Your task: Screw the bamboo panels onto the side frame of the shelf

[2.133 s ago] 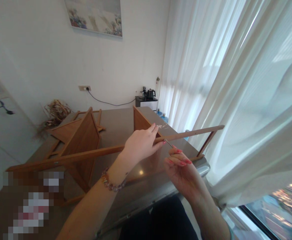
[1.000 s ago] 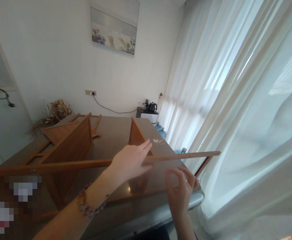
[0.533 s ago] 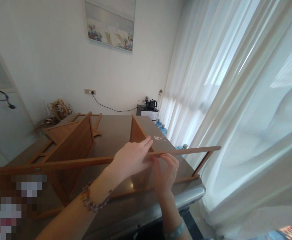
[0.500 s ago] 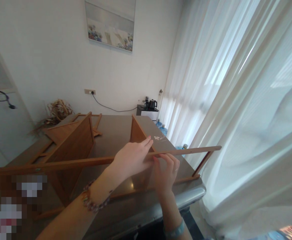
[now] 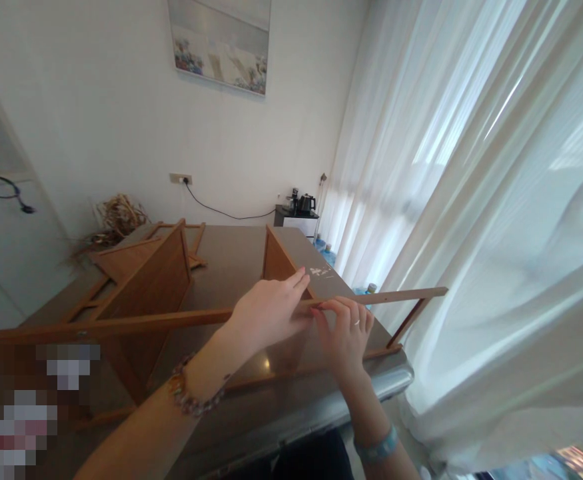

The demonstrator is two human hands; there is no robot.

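A wooden shelf frame lies on its side, its long upper rail (image 5: 156,323) running across the view. My left hand (image 5: 271,307), with a beaded bracelet on its wrist, wraps around this rail where a wooden shelf board (image 5: 278,257) meets it. Just right of it, my right hand (image 5: 346,327) is closed, thumb and fingertips pinched against the rail's near side. Whatever lies between those fingertips is too small or hidden to make out. A larger wooden board (image 5: 146,287) stands between the rails on the left.
The frame rests on a grey-brown table (image 5: 226,250) with a rounded metal edge (image 5: 396,377). Other wooden parts (image 5: 126,260) lie at the far left. White curtains (image 5: 451,187) hang on the right, beside blue water bottles (image 5: 328,255). A kettle (image 5: 307,203) stands on a cabinet behind.
My right hand has shifted slightly right and turned, its fingers still at the rail. My left hand keeps its hold. The whole view has moved a little.
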